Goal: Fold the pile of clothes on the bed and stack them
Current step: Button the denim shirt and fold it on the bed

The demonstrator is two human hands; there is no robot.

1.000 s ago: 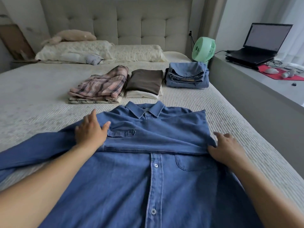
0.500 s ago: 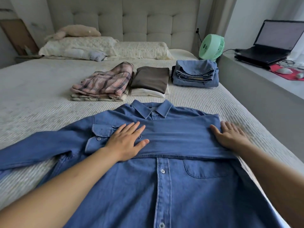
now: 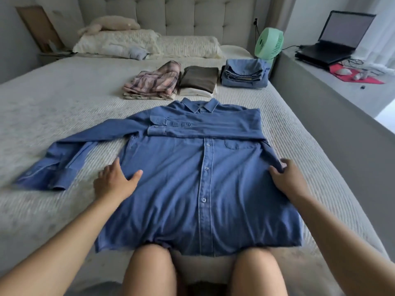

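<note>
A blue denim shirt [image 3: 183, 178] lies front-up and buttoned on the bed, collar away from me. One sleeve is folded straight across the chest; the other sleeve [image 3: 64, 159] stretches out to the left over the cover. My left hand [image 3: 115, 182] rests flat on the shirt's left side edge, fingers spread. My right hand [image 3: 286, 178] grips the right side edge, fingers curled over the fabric. Three folded piles sit beyond the collar: plaid clothes [image 3: 154, 82], a brown top on a cream one [image 3: 199, 79], and folded jeans [image 3: 244, 73].
The bed [image 3: 53, 103] has a ribbed cream cover, pillows [image 3: 119, 42] and a padded headboard at the far end. A green fan [image 3: 269, 43] stands by the right corner. A grey ledge on the right carries a laptop [image 3: 333, 41]. My bare knees press against the shirt's hem.
Both hands have slid down from the folded sleeve at the chest to the shirt's side edges near the waist. The view has pulled back, showing the whole shirt and my knees.
</note>
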